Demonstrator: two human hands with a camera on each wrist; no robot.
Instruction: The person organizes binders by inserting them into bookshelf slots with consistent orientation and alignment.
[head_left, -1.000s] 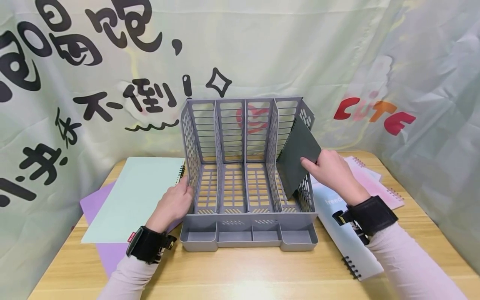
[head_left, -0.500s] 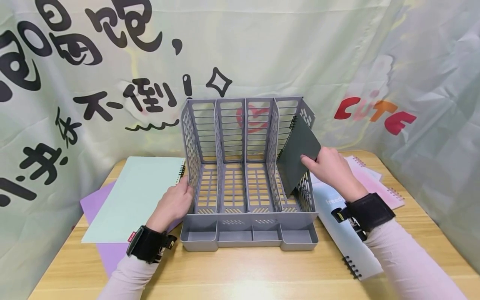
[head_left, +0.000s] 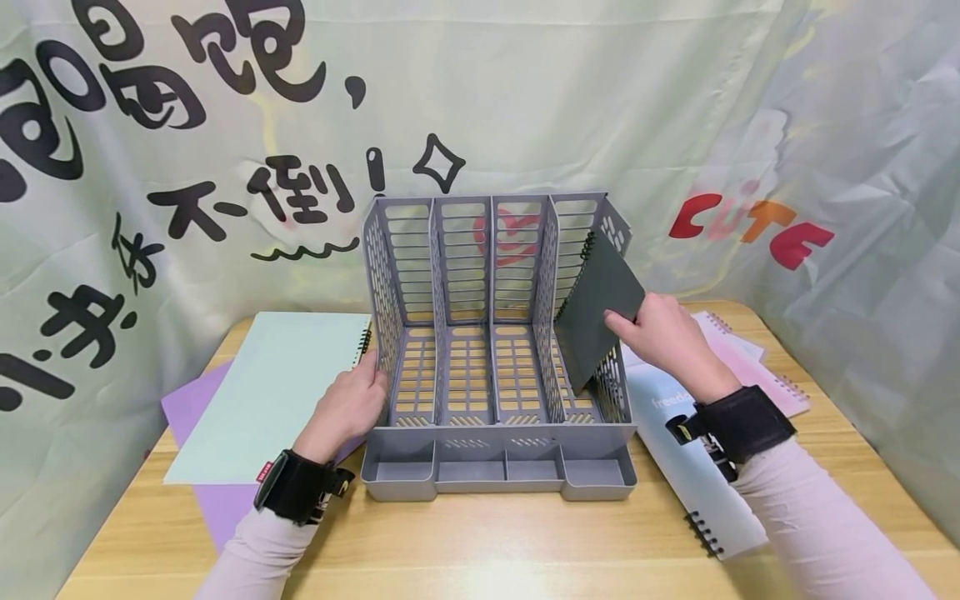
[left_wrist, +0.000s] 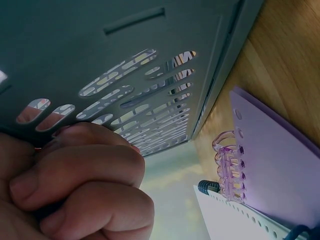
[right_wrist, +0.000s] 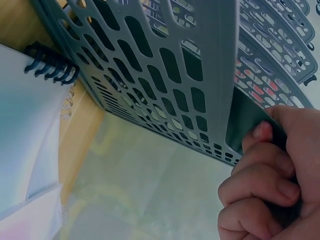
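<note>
A grey rack (head_left: 498, 458) with four upright slots and a front row of small trays stands mid-table. The right hand (head_left: 667, 337) pinches the outer edge of a dark green spiral notebook (head_left: 597, 312), which leans tilted inside the rightmost slot, its rings toward the back. In the right wrist view, the curled fingers of the right hand (right_wrist: 265, 180) hold the notebook (right_wrist: 245, 120) beside the perforated side wall. At the rack's left side wall, the left hand (head_left: 348, 408) grips the front edge; the left wrist view shows its fingers (left_wrist: 95, 175) curled there.
Left of the rack, a pale green notebook (head_left: 262, 400) overlaps a purple one (head_left: 221, 504). To the right lie a blue notebook (head_left: 701, 467) marked "freedom" and a pink one (head_left: 757, 371) farther back. A printed curtain (head_left: 570, 92) hangs behind the wooden table (head_left: 495, 550).
The dark green notebook has risen and shifted very slightly in the slot with the right hand. The left hand keeps its place on the rack.
</note>
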